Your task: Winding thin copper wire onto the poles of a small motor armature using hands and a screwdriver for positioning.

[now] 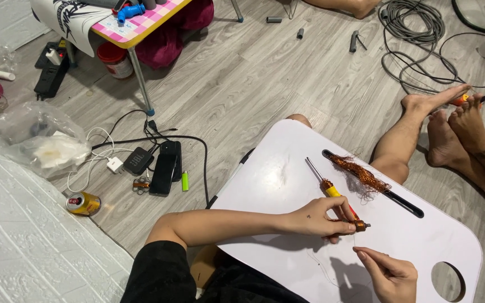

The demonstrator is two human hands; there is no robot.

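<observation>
right hand (387,275): the wrist and arm are cut off by the bottom edge.
thin wire (324,269): near the right hand, too fine to follow.
small copper part (360,225): half covered by the left hand (318,217) fingers.
round hole (448,281): right of the right hand.

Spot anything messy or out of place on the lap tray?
Yes: a tangled clump of copper wire lies loose across the white tray's black slot, strands frayed outward. On the floor, a drink can lies tipped beside the cables.
</observation>
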